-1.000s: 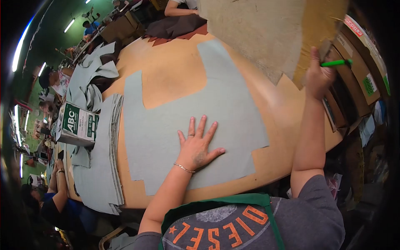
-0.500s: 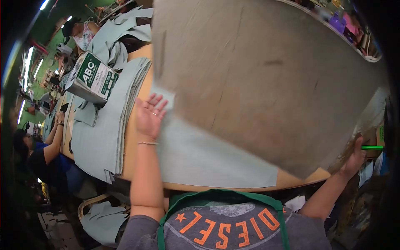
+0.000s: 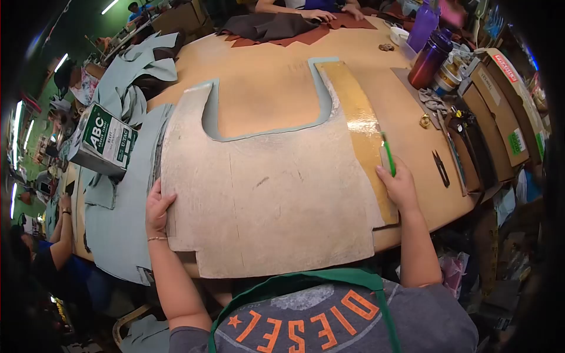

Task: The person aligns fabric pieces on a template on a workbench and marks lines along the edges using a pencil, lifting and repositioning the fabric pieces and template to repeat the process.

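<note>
Because the stiff pattern board [image 3: 282, 194] spans the near half of the worktable [image 3: 259, 76], seen from the head, with its bottom edge reaching past the table's rim at 6 o'clock, a downward push there could tip it. The pale blue-green fabric piece [image 3: 332, 59] under it shows along the notch at 12 o'clock; an uneven pull by the two hands could skew board against fabric, and the fabric could crease unseen beneath. The left hand [image 3: 158, 210] has its thumb on the board's 9 o'clock edge; its other fingers are partly hidden, so their spread is unclear. The right hand [image 3: 400, 185], at 3 o'clock, has its thumb at the yellow-taped edge and holds a green pen [image 3: 389, 156], whose tip might leave a stray mark if it brushed something; its remaining fingers cannot be told.

Around the board, the fabric stack [image 3: 123, 223] and the ABC tin [image 3: 100, 141] sit towards 9 o'clock, thread snips [image 3: 440, 169] at 3, a dark red tumbler [image 3: 429, 62] and cardboard boxes [image 3: 494, 100] towards 2. A co-worker's hands [image 3: 321, 15] are at 12, by rust-red pieces [image 3: 353, 21]; green walls and tube lights [image 3: 60, 62] lie towards 10
</note>
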`<state>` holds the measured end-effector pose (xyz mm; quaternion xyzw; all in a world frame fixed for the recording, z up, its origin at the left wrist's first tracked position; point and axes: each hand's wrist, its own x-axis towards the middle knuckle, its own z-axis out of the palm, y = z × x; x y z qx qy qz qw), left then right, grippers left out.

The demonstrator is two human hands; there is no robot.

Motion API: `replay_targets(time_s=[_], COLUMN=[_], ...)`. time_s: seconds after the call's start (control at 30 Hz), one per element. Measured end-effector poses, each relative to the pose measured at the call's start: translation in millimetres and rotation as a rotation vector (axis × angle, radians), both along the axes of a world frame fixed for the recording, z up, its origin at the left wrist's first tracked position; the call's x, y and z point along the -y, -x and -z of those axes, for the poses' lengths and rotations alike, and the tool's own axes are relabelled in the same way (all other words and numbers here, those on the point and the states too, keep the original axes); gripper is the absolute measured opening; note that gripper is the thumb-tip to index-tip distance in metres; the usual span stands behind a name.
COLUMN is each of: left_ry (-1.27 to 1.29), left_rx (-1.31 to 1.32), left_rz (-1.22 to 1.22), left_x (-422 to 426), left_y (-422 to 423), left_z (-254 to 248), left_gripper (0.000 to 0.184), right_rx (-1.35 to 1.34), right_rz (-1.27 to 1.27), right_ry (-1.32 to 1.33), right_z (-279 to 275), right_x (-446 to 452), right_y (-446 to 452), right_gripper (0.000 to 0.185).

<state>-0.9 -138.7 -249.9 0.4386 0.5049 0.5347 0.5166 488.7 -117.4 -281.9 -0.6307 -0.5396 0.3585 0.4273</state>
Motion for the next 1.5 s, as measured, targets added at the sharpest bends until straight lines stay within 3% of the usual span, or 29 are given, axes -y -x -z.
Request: replay_targets(time_s=[0.03, 0.13, 0.23, 0.43, 0.63, 0.73, 0.9, 1.17, 1.3, 1.37, 1.43, 1.5], left_ry=[-0.011, 0.053, 0.184, 0.066, 0.012, 0.078, 0.007, 0.133, 0.112, -0.016, -0.060, -0.062], left_rx=[-0.014, -0.139, -0.369, -0.576, -0.717, -0.907, -0.887, -0.958, -1.013, -0.968, -1.089, -1.078], left_rz=[0.022, 0.004, -0.053, -0.043, -0.059, -0.074, 0.004, 0.001, -0.026, 0.080, 0.017, 0.006], left_x=[-5.1, -16.7, -18.7, -15.1, -10.6, -13.7, -15.4, -10.9, -9.7, -14.9, -22.1, -20.0], left_y=[1.3, 2.6, -0.2, -14.3, -23.0, -18.3, -16.6, -20.1, -28.6, -22.9, -12.6, -14.9], left_z=[5.3, 25.2, 35.5, 24.5, 20.6, 25.9, 28.2, 22.6, 17.9, 22.6, 33.9, 32.2], left_gripper=[0.055, 0.054, 0.058, 0.071, 0.072, 0.074, 0.075, 0.085, 0.080, 0.074, 0.064, 0.070], right_rx=[0.217, 0.536, 0.639, 0.717, 0.853, 0.889, 0.814, 0.885, 0.887, 0.882, 0.849, 0.863], right_rz=[0.005, 0.064, 0.057, 0.034, -0.028, -0.147, -0.403, -0.271, -0.287, -0.292, -0.320, -0.354], right_ry=[0.014, 0.064, 0.067, 0.093, 0.204, 0.264, 0.365, 0.386, 0.363, 0.329, 0.281, 0.284], right_z=[-1.5, -3.6, -10.9, -11.5, -17.0, -25.6, -32.2, -28.0, -26.6, -25.8, -18.8, -6.6], right_x=[-6.2, -15.6, -13.7, -17.9, -21.7, -28.3, -33.7, -26.4, -26.0, -26.8, -27.0, -37.3], right_y=[-2.3, 5.7, 16.6, 18.0, 17.7, 14.3, -10.1, -0.5, -5.4, -8.9, -15.6, -25.7], right_gripper=[0.034, 0.042, 0.051, 0.054, 0.059, 0.063, 0.084, 0.077, 0.076, 0.075, 0.074, 0.075])
